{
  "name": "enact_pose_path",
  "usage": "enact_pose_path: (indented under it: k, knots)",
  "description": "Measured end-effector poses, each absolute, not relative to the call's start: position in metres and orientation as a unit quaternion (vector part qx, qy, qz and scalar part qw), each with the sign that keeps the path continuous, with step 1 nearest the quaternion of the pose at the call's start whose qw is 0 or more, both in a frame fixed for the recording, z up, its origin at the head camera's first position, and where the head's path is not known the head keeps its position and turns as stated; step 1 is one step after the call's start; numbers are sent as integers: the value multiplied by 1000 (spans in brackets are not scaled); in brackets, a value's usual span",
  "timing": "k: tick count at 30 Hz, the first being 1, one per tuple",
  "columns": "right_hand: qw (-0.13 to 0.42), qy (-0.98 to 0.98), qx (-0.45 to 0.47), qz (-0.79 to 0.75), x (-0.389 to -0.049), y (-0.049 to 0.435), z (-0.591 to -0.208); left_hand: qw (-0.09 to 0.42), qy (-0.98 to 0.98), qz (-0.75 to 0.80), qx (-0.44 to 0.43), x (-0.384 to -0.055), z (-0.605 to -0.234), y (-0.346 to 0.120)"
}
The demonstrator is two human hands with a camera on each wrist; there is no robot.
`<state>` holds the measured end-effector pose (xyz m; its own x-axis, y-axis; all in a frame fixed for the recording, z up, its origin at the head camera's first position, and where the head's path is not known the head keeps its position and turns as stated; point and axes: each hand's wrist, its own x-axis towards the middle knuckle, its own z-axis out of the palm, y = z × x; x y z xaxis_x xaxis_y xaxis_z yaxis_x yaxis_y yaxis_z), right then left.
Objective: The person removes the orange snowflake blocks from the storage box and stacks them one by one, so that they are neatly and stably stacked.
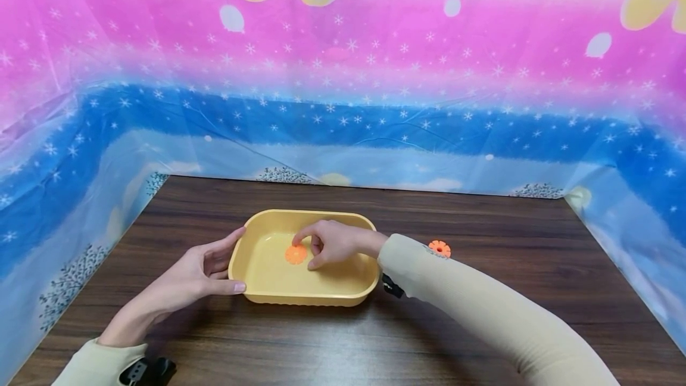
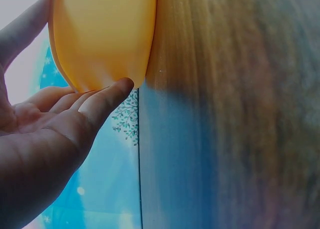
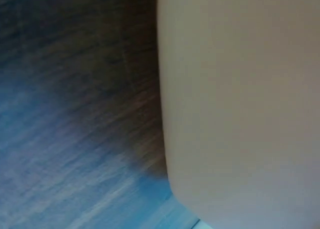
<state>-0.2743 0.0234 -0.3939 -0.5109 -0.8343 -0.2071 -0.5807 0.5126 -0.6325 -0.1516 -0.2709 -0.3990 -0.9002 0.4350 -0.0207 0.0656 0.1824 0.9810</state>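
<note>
A yellow plastic basin (image 1: 257, 299) stands on the wooden table. My left hand (image 1: 206, 267) holds its left end, thumb at the front corner and fingers toward the back; the left wrist view shows the fingers against the basin's outer wall (image 2: 105, 34). Inside the basin, an orange flower-shaped disc (image 1: 296, 255) lies flat on the floor. My right hand (image 1: 333, 244) reaches in over the right rim. Its index fingertip is at the disc's top edge, while the thumb points down apart from it. Only the basin's pale outer wall (image 3: 240, 104) and table show in the right wrist view.
A second orange flower-shaped disc (image 1: 439, 249) lies on the table (image 1: 332, 344) to the right, partly behind the right sleeve (image 1: 471, 290). Patterned pink and blue cloth (image 1: 375, 76) hangs along the table's back and sides.
</note>
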Motion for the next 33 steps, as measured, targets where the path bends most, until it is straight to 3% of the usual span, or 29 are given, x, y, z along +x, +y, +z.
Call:
enact_pose_path:
  k: [8, 33]
  knots:
    - [226, 840, -412, -273, -271, 25, -399, 153, 751, 620, 168, -152, -400, -271]
    - [211, 845, -412, -268, -263, 19, -400, 154, 751, 621, 166, -150, -398, -271]
